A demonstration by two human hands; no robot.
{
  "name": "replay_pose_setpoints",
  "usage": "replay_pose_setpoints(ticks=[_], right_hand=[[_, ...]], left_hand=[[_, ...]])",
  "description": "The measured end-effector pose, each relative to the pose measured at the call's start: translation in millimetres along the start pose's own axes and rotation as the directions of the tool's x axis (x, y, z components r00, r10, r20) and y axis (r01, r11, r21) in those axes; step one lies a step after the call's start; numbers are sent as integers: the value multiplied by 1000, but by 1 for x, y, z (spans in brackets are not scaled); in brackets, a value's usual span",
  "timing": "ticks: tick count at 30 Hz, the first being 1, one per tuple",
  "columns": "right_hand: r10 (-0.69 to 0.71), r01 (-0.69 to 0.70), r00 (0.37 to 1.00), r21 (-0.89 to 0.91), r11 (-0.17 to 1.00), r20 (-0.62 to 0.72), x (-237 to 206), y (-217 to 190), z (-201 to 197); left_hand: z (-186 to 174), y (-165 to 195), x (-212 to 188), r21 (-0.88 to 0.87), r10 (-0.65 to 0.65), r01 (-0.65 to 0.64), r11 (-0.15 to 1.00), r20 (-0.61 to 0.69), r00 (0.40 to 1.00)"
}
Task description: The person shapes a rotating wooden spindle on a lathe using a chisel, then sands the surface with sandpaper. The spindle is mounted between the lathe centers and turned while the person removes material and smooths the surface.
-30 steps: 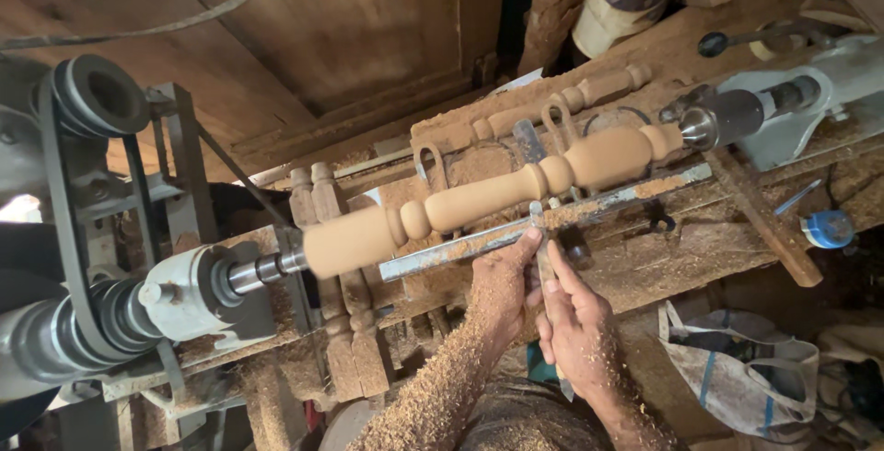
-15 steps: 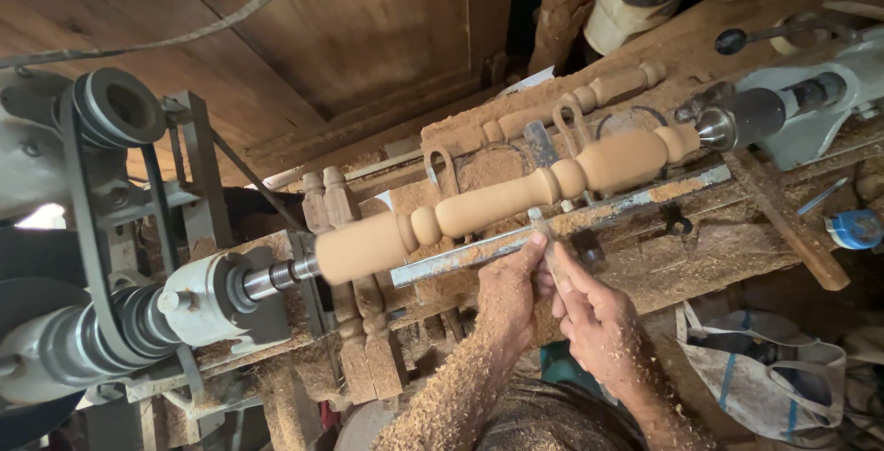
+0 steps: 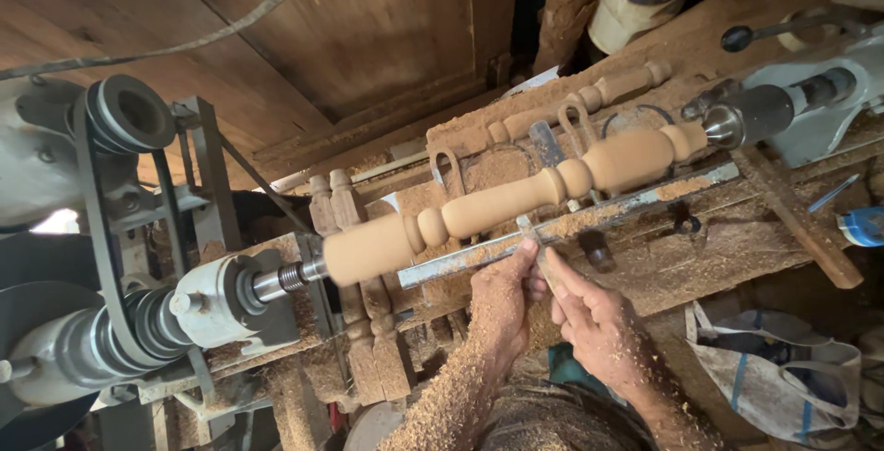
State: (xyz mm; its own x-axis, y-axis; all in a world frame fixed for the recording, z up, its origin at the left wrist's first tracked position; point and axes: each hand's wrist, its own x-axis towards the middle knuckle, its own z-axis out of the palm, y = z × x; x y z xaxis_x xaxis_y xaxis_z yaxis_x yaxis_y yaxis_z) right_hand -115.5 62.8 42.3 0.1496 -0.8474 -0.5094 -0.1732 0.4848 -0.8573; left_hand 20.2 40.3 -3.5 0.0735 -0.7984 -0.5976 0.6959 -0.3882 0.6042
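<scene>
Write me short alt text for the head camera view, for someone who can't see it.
Two sawdust-covered hands, left hand and right hand, hold a thin turning tool on a metal tool rest against a pale wooden spindle mounted in a belt-driven lathe. Sawdust covers the workbench, and a finished spindle lies behind.

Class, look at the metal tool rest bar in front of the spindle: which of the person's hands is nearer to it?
Left. The left hand touches the tool rest; the right hand sits just behind, holding the chisel.

Just beyond the hands, the metal tool rest [image 3: 571, 228] and the turned spindle [image 3: 516, 200] bar the way; open room lies right of the hands, over the sawdust-covered counter [image 3: 737, 248].
</scene>
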Motion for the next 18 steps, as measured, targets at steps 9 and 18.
replay_pose_setpoints(ticks=[9,18], right_hand=[[-11,12,1000,-38,999,30,2,3,6],[-13,18,998,-90,996,56,1,1,13]], left_hand=[[-8,7,-3,16,-26,27,1000,-21,999],[-15,18,-11,-11,-37,37,999,-9,999]])
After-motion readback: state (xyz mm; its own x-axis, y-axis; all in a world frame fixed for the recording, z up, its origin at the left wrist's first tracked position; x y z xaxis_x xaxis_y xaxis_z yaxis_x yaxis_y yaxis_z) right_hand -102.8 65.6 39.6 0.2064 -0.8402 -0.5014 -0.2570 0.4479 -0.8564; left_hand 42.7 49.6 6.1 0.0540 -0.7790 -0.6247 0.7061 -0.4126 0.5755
